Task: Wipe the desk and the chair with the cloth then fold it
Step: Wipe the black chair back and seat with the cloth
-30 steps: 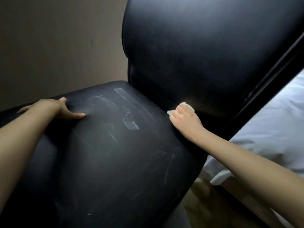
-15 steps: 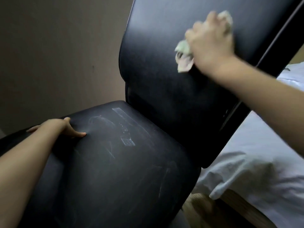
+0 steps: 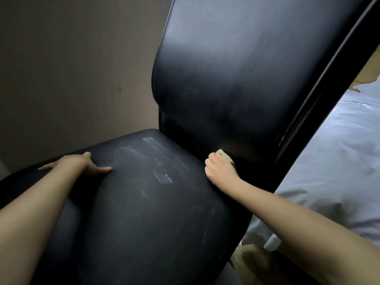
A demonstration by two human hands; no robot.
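Left hand (image 3: pixel 79 164) lies flat, bracing the chair (image 3: pixel 144 212); right hand (image 3: pixel 221 171), gripping the cloth (image 3: pixel 225 155), has dropped to the backrest (image 3: pixel 226 79) base, wiping unfinished.

The chair seat (image 3: pixel 144 212) lies between the two hands. The left hand (image 3: pixel 82 164) rests flat on its left edge, and the right hand (image 3: pixel 221 171) sits at its far right corner, where the seat meets the backrest (image 3: pixel 236 79). The cloth (image 3: pixel 225 154) is bunched beyond the right hand's fingers, seemingly against the foot of the backrest; most of it is hidden. The backrest rises beyond both hands. A wall (image 3: pixel 72 68) stands behind the left hand, and a bed (image 3: pixel 339 161) lies to the right of the right hand.
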